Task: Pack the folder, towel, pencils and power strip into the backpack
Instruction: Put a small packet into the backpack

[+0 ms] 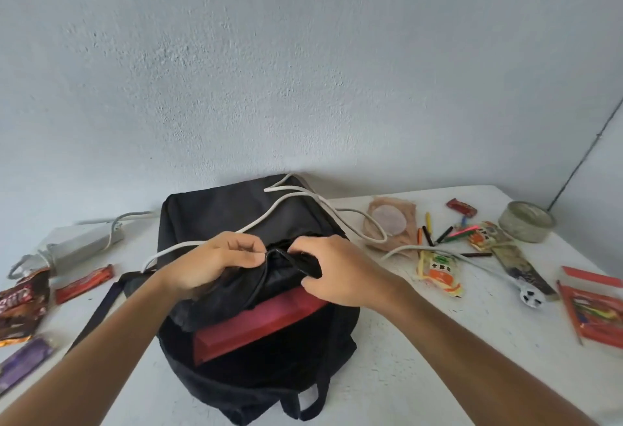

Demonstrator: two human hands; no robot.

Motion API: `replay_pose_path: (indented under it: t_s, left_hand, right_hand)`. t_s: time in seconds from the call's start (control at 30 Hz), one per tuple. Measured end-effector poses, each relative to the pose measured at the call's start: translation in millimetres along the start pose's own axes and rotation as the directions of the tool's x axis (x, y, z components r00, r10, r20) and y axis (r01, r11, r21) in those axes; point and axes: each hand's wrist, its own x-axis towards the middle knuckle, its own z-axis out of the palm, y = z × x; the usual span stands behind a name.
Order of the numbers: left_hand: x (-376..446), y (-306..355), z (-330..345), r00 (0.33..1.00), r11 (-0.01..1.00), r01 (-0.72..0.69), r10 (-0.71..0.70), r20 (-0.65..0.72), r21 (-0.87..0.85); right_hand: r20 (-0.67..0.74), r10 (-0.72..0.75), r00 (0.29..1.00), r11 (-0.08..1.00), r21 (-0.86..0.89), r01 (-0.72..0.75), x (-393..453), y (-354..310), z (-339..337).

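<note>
A black backpack point(236, 216) lies on the white table point(404, 341), its mouth toward me. A red folder point(256, 324) sticks out of the opening. My left hand point(215, 263) pinches the zipper edge of the black flap. My right hand point(340, 273) grips the bunched black fabric just to the right. The white power strip point(81, 245) lies at the left. Its cord point(296, 199) runs over the backpack to a plug point(531, 297) on the right. Coloured pencils point(445, 235) are scattered at the back right. A beige towel point(391, 223) lies behind them.
Snack wrappers point(20, 304) and a red bar point(84, 282) lie at the left, a purple packet point(23, 365) near the left edge. On the right are an orange sachet point(438, 272), a round tin point(526, 221), red booklets point(593, 311). A wall stands close behind.
</note>
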Motion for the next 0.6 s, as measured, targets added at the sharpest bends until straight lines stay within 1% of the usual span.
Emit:
replay_pose_path:
  t_s: [0.1, 0.2, 0.33, 0.4, 0.43, 0.47, 0.5, 0.53, 0.57, 0.6]
  left_hand:
    - [-1.7, -9.3, 4.6, 0.982, 0.987, 0.139, -0.148, 0.121, 0.078]
    - [-1.9, -10.8, 10.7, 0.946, 0.956, 0.245, -0.271, 0.175, 0.161]
    - [3.9, -19.0, 25.6, 0.897, 0.857, 0.341, -0.419, 0.137, 0.387]
    - [11.9, -27.2, 34.2, 0.864, 0.791, 0.382, -0.489, 0.119, 0.477]
    - [17.0, -31.0, 37.5, 0.848, 0.760, 0.399, -0.519, 0.109, 0.512]
    - [21.4, -33.4, 39.9, 0.833, 0.731, 0.414, -0.544, 0.097, 0.542]
    - [27.4, -34.4, 42.8, 0.817, 0.702, 0.428, -0.569, 0.087, 0.570]
    - [35.0, -35.3, 45.9, 0.801, 0.671, 0.439, -0.594, 0.079, 0.598]
    - [41.7, -35.9, 48.5, 0.782, 0.635, 0.447, -0.619, 0.070, 0.630]
    - [48.0, -35.8, 50.9, 0.758, 0.590, 0.449, -0.649, 0.063, 0.671]
  right_hand:
    - [0.160, -0.045, 0.986, 0.999, -0.002, 0.046, -8.0, 2.7, -0.4]
    - [0.254, -0.048, 0.966, 0.998, -0.016, 0.054, -11.2, 4.3, 1.4]
    - [0.383, -0.051, 0.922, 0.995, -0.062, 0.081, -21.7, 8.6, 22.3]
    - [0.472, -0.046, 0.880, 0.999, 0.018, 0.043, -28.7, 22.0, 33.3]
    - [0.498, -0.038, 0.866, 0.996, 0.090, -0.009, -30.6, 33.4, 37.6]
    - [0.475, -0.042, 0.879, 0.977, 0.202, -0.063, -31.7, 45.7, 39.1]
    - [0.396, -0.026, 0.918, 0.937, 0.330, -0.115, -33.1, 60.0, 36.4]
    - [0.282, 0.021, 0.959, 0.885, 0.441, -0.149, -35.4, 76.4, 30.8]
    - [0.159, 0.098, 0.982, 0.856, 0.491, -0.164, -36.5, 94.2, 23.2]
    - [0.019, 0.172, 0.985, 0.860, 0.484, -0.159, -36.8, 113.8, 13.8]
